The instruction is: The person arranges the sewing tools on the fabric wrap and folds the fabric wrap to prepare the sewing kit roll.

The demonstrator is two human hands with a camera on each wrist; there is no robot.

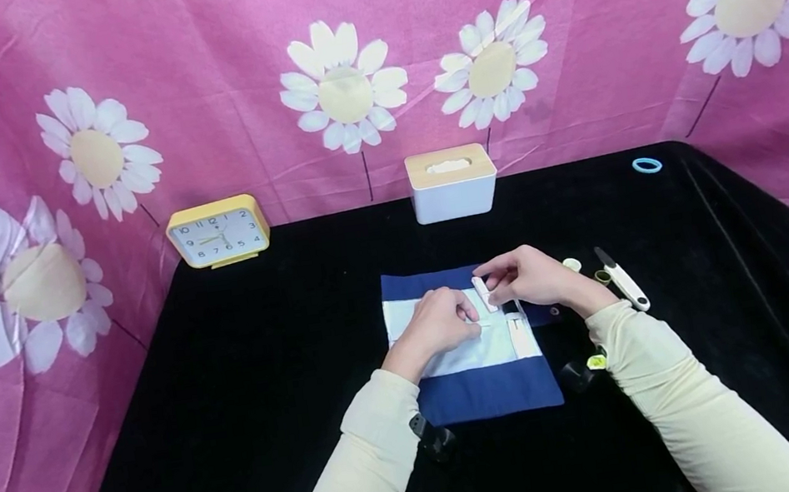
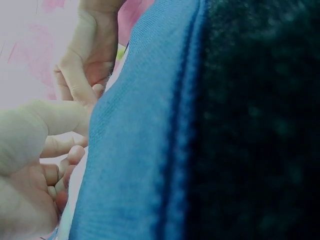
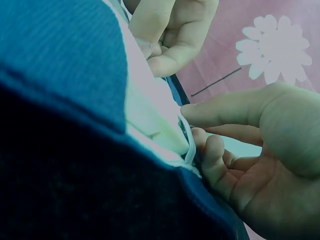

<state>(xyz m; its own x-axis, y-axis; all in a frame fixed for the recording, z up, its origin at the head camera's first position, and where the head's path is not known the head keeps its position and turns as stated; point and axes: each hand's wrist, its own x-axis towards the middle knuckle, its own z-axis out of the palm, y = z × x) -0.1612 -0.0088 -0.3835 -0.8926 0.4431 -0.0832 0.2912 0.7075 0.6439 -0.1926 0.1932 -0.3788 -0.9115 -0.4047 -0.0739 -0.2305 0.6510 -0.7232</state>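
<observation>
A blue and white fabric organiser (image 1: 489,391) lies spread on the black cloth, with a white pocket panel across its middle. My left hand (image 1: 439,322) is over that panel, thumb and fingertips pinching the white fabric near a pocket edge. Between thumb and fingers, my right hand (image 1: 526,278) holds a small white rectangular piece (image 1: 484,294) at the panel's upper right. Below it, a white strip (image 1: 521,337) sits in the right end of the panel. In the left wrist view the blue border (image 2: 135,135) hides part of both hands' fingertips.
Right of the organiser lie a white-handled tool (image 1: 627,285) with a dark pointed end, small round items (image 1: 602,277) and a yellow piece (image 1: 596,362). Along the back stand a yellow alarm clock (image 1: 220,233) and a tissue box (image 1: 454,195); a blue ring (image 1: 646,165) lies far right.
</observation>
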